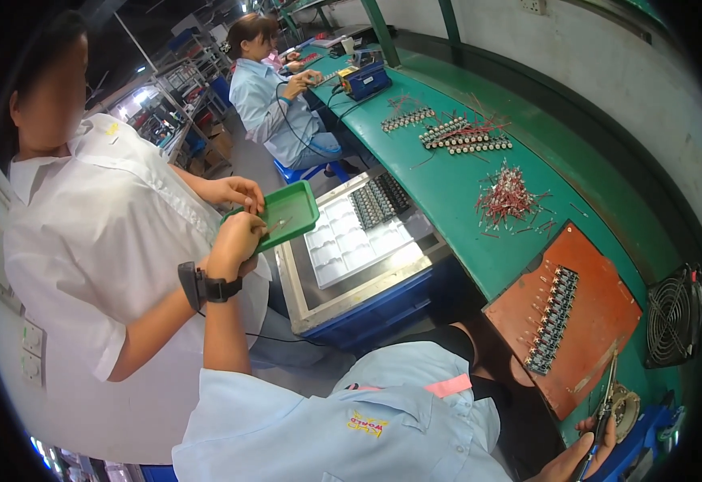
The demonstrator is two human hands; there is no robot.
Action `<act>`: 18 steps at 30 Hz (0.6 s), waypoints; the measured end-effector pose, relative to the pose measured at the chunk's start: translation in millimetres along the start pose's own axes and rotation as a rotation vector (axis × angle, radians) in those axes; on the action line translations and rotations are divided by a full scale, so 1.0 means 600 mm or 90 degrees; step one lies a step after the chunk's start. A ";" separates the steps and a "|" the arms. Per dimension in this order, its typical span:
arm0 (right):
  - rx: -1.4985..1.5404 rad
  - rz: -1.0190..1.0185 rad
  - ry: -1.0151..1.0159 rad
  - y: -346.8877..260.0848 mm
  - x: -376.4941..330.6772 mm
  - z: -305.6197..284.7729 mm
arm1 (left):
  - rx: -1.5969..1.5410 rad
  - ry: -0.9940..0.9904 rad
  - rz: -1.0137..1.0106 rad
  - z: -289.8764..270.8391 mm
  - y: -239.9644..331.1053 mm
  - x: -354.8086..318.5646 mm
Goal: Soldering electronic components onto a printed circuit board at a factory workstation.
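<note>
My left hand (238, 239) reaches out beside a shallow green tray (293, 210). A black strap (209, 284) with a thin cord is at the wrist. The fingers are bent together at the tray's near edge; what they pinch, if anything, is too small to make out. A few tiny pieces lie in the tray. A person in a white shirt stands there, one hand (234, 193) on the tray's far side. At the lower right, my right hand (596, 451) is closed round the black handle of a soldering iron (602, 418), its thin metal end pointing up.
A reddish-brown board (588, 309) on the green bench (455, 217) bears a row of small components (553, 321). Beyond lie red wire pieces (510, 197) and several component strips (467, 135). A fan (675, 317) stands at right. White molded trays (351, 241) rest left of the bench.
</note>
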State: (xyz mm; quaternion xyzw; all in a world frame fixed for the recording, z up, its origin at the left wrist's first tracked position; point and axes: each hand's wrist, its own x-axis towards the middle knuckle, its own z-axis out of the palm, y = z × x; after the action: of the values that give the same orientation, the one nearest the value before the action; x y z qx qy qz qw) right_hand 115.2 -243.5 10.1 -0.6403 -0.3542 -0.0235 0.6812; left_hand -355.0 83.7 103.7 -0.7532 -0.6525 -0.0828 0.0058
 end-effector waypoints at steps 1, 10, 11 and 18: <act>-0.017 0.001 -0.005 -0.006 0.003 0.001 | -0.002 0.057 0.017 -0.008 0.015 -0.003; 0.016 0.063 0.026 0.033 -0.011 -0.002 | -0.031 0.251 -0.008 -0.005 0.006 0.020; 0.023 0.070 0.031 0.033 -0.012 0.002 | -0.047 0.238 0.010 0.005 -0.014 0.030; 0.020 0.082 0.031 0.032 -0.003 0.007 | 0.418 0.314 -0.009 0.071 -0.046 0.042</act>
State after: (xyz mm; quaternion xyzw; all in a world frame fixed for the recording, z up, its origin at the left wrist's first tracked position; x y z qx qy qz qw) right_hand 121.1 -236.9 -7.6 -0.6505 -0.2957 0.0104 0.6995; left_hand -374.1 117.6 62.5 -0.6644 -0.6287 -0.0482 0.4014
